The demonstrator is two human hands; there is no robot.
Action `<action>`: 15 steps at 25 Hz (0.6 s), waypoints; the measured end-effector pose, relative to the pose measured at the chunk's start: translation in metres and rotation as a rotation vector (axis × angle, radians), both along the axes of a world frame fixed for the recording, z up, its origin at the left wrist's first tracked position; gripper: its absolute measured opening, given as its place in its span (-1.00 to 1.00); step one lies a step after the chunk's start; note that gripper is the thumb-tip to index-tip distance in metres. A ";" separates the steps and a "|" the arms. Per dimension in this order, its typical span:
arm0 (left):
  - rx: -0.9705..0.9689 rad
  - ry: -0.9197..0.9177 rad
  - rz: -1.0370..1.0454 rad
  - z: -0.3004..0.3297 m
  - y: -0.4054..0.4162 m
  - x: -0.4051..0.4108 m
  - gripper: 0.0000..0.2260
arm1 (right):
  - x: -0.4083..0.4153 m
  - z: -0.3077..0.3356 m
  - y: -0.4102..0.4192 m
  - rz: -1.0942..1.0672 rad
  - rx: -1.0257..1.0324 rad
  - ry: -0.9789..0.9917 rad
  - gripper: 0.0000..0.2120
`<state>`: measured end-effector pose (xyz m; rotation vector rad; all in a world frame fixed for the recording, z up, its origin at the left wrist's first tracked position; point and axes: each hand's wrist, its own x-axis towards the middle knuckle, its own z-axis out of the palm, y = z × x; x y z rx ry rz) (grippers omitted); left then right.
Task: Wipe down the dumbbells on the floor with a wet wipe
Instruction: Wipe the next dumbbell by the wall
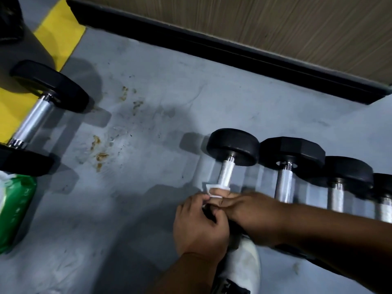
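Both hands meet at the near end of one dumbbell handle. Left hand (pixel 200 225) has fingers curled, pinching a white wet wipe (pixel 214 190) against the handle; the wipe shows only as a thin strip wrapped round the bar just past the fingertips. Right hand (pixel 252 215) comes in from the right, fingers curled over the same spot, touching the left hand; whether it grips the wipe, the bar or both, cannot tell.

Wiped dumbbell (pixel 230 158): long axis runs near-to-far, black round head at the far end, knurled metal handle toward the person, near head hidden under the hands. It is leftmost in a row of dumbbells (pixel 307 166) lying parallel, heads touching or just beside one another, running off right.

Green wipes pack (pixel 14 211) at the left edge on the grey floor (pixel 148 71); print on it is too blurred to read. Larger dumbbell (pixel 36 115) far left, well apart from the row, axis tilted. White shoe (pixel 244 264) just near of the hands. Brown stains (pixel 99 153) on the floor between the big dumbbell and the row. Black baseboard (pixel 233 52) along the far wall.
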<state>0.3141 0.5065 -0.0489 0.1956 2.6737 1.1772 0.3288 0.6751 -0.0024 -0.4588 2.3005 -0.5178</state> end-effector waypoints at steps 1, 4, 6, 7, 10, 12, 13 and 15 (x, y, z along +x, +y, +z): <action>0.005 0.001 -0.003 0.000 0.001 0.000 -0.69 | -0.009 0.004 0.007 0.001 0.038 0.020 -0.16; 0.018 -0.014 0.003 0.000 0.002 0.000 -0.68 | -0.034 0.009 0.036 -0.139 0.231 0.023 -0.03; 0.022 -0.007 -0.001 -0.002 -0.001 -0.001 -0.73 | -0.020 0.003 0.023 -0.135 0.175 0.031 -0.05; 0.029 -0.003 -0.012 -0.004 -0.002 -0.002 -0.78 | -0.006 0.000 0.011 -0.109 0.108 -0.018 -0.08; 0.047 -0.019 -0.029 -0.009 -0.006 -0.007 -0.85 | 0.001 0.003 0.001 -0.040 0.049 -0.013 -0.12; 0.019 -0.039 -0.043 -0.010 -0.006 -0.009 -0.82 | -0.020 0.006 0.022 -0.112 0.202 -0.026 -0.08; 0.015 -0.048 -0.048 -0.010 -0.007 -0.009 -0.80 | -0.026 0.008 0.029 -0.160 0.250 -0.034 -0.04; 0.032 -0.063 -0.058 -0.010 -0.010 -0.011 -0.78 | -0.020 0.005 0.022 -0.192 0.226 -0.010 0.00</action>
